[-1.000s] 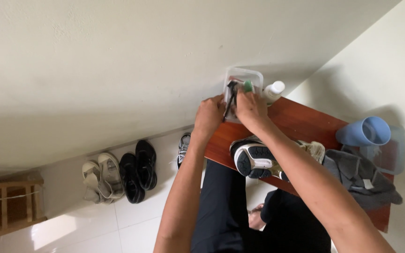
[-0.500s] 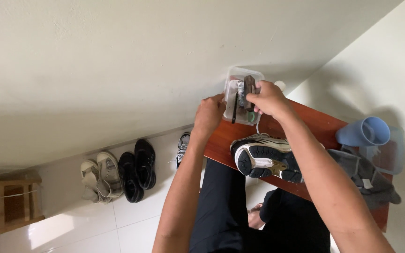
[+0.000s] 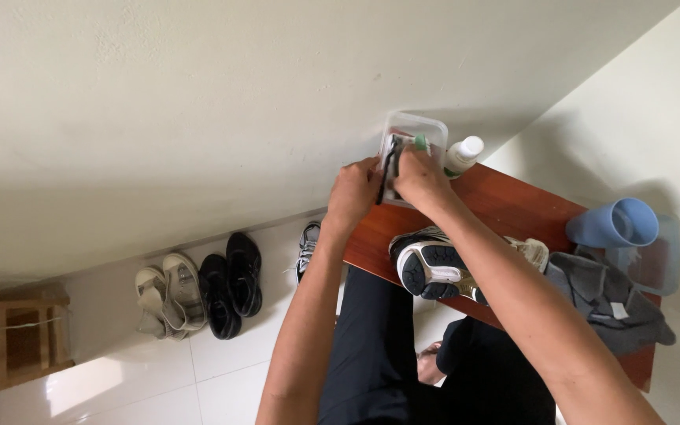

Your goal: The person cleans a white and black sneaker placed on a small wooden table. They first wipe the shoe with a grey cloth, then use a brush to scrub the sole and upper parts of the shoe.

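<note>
Both arms reach forward from the seated person to the far end of a red-brown table (image 3: 513, 208), which stands against a pale wall (image 3: 198, 94).

Left hand (image 3: 353, 193): forearm extended, wrist slightly bent, fingers curled. It grips the left side of a clear plastic box (image 3: 426, 126) at the table's far edge. A dark, thin item (image 3: 388, 161) sits between this hand and the box; what it is cannot be told.

Right hand (image 3: 421, 177): forearm runs diagonally from the near right, knuckles up, fingers bent down into the box. The fingertips pinch a small green-tipped item (image 3: 420, 142) inside the box. The exact finger contact is hidden by the hand's back.

The two hands sit just beside each other over the box.

A white bottle (image 3: 463, 156) stands just right of the box. A sneaker (image 3: 434, 264) lies on the table near the right forearm, sole facing the viewer. Further right lie a grey cloth (image 3: 607, 303), a blue cup (image 3: 615, 224) on its side, and a clear lid (image 3: 659, 264).

On the white tiled floor (image 3: 159, 378) to the left, along the wall, stand a pair of beige sandals (image 3: 168, 295), a pair of black shoes (image 3: 231, 279) and one more sneaker (image 3: 307, 244) near the table. A wooden rack (image 3: 9, 338) stands at the far left.
</note>
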